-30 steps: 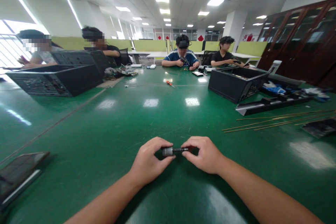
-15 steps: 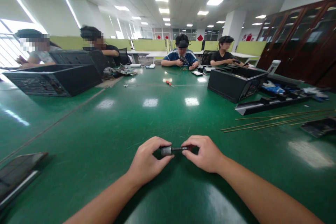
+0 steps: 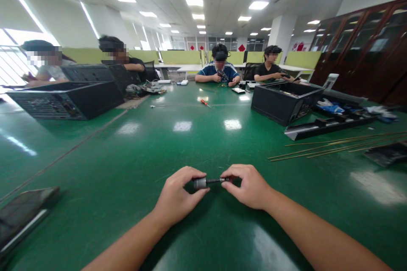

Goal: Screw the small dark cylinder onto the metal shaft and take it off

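A small shafted part, with a thick grey cylinder at one end and a thin dark shaft, bridges the gap between the person's two hands, lying nearly level from side to side above or on the green worktop; whether it touches the surface cannot be told. The left hand pinches the cylinder end, forefinger over its upper side and thumb along the lower side, so the cylinder sits just inside the grip and the shaft runs out past the fingertips. The right hand pinches the slim far end between thumb and forefinger, the tips nearly meeting around it; a dark reddish patch shows in the hollow behind them, too unclear to name. The middle of the shaft is bare between the two grips.

Both forearms rise from the lower corners and slant inward, bringing the hands close together but apart, fingertips facing each other, thumbs on the near side. Thin brass-coloured rods lie beyond the right forearm, and an orange-handled screwdriver lies farther off.
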Action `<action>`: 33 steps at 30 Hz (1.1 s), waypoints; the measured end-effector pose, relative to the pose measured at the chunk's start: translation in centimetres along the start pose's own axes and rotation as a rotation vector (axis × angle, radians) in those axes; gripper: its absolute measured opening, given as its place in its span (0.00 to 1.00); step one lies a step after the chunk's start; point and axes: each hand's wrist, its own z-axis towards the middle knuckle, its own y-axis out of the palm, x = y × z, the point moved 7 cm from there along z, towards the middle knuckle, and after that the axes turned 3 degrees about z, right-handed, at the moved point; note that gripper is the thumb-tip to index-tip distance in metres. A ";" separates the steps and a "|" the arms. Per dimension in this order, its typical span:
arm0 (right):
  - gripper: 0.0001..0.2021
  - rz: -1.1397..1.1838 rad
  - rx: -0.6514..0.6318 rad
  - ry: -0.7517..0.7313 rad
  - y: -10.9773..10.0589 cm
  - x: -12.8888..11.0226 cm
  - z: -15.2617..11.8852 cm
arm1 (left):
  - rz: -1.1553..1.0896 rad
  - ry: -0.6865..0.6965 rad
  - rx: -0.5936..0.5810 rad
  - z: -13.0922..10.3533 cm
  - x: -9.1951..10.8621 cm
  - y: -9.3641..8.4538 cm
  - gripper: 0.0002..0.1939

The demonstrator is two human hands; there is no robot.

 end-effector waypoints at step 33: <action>0.05 -0.061 -0.004 0.007 -0.5 0.2 0.0 | 0.026 -0.022 0.009 0.1 -0.8 -0.4 0.12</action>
